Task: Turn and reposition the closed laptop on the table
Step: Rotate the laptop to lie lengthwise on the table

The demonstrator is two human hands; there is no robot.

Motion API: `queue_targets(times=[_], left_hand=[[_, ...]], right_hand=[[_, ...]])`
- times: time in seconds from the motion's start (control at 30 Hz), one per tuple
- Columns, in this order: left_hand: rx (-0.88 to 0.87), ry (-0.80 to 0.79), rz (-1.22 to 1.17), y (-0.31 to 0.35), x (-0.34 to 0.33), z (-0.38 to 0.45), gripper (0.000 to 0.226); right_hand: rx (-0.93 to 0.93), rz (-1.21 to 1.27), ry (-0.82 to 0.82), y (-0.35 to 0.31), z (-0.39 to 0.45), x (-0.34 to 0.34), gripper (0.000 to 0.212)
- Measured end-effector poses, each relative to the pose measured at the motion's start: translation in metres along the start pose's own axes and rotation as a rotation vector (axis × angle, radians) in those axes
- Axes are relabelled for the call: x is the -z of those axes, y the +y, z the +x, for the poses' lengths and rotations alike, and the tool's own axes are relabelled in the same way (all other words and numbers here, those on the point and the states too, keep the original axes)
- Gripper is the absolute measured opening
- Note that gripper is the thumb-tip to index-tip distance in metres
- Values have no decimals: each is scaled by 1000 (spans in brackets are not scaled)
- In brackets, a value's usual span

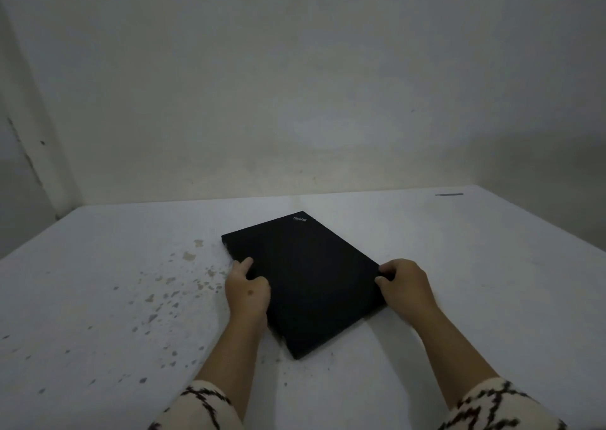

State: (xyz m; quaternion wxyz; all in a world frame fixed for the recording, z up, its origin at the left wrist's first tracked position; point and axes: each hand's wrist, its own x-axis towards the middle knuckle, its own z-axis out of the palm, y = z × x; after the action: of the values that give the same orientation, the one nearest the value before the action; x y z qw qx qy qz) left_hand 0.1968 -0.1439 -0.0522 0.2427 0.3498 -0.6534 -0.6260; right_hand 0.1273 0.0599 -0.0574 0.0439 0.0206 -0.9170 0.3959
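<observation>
Bare off-white walls meet in a corner behind a white table [459,265] whose paint is chipped in a scatter of brownish flecks on the left side. From the head view, the closed laptop [305,279], a matte black slab with small lettering near its far corner, lies flat on the table near the middle, skewed so that one corner points toward the person and its long sides run diagonally.

The left hand [247,290] has its grip closed on the laptop's left long edge, thumb on the lid and the other fingers curled at the rim. The right hand [405,287] grips the right-hand corner, fingertips hooked over the edge. Both forearms reach in from patterned sleeves [501,406] at the bottom of the view. A thin dark mark [448,194] sits far off near the table's back right edge, well apart from everything.

The step in hand looks like the turn itself, midway. To do it well, keep the base flat on the table and pivot it rather than lift one side, one hand pushing while the other pulls. Pressing on the rim rather than the lid's middle should spare the screen, and slow sliding avoids scraping over the chipped patch.
</observation>
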Motion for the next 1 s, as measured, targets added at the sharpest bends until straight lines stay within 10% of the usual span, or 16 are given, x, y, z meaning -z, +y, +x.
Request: queue_targets(times=[0.57, 0.77, 1.0], left_hand=[[-159, -313, 354, 10, 20, 34, 50], [-301, -317, 740, 9, 10, 7, 70], [-249, -345, 665, -11, 27, -44, 111]], right_hand=[[-34, -101, -105, -14, -35, -1, 9], [-11, -126, -235, -13, -33, 5, 27], [10, -43, -219, -18, -28, -1, 32]])
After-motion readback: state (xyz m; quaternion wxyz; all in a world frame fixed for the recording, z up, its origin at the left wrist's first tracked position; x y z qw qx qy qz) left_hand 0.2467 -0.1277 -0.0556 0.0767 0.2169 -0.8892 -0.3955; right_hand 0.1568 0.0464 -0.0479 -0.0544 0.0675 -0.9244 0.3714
